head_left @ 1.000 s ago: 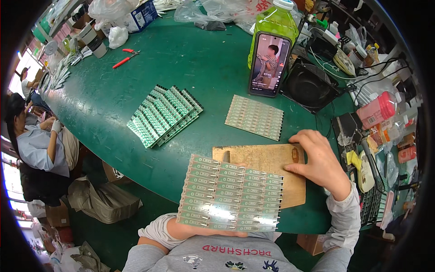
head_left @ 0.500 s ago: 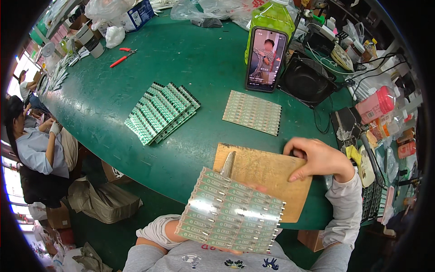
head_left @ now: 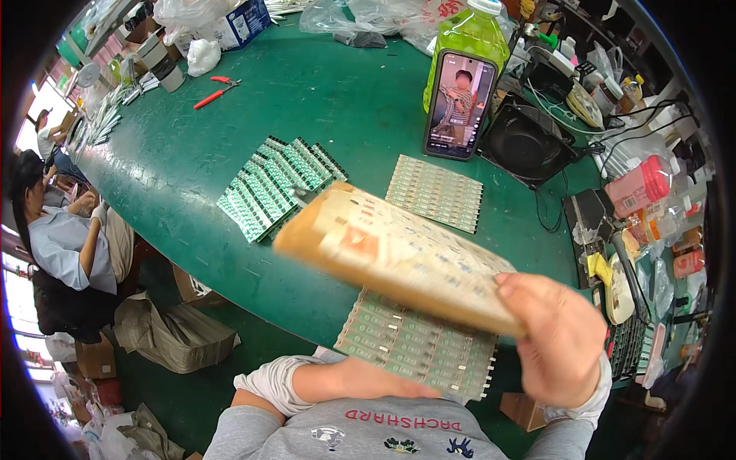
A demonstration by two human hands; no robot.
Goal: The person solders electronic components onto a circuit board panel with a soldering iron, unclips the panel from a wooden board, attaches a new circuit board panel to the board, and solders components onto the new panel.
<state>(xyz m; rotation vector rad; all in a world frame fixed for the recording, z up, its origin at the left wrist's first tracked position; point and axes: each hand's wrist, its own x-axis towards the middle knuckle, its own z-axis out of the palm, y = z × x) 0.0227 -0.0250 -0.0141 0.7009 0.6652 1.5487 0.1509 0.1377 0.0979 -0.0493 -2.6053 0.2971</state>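
The right hand (head_left: 560, 339) pinches one end of a stiff-looking tan wooden board (head_left: 406, 257); the left hand (head_left: 376, 379), grip unclear, meets a green rectangular circuit panel (head_left: 410, 337), likely fragile, best edge-held.

Beyond the held circuit panel (head_left: 422, 345), stacked boards (head_left: 257, 192) lie left of a phone (head_left: 458, 107).
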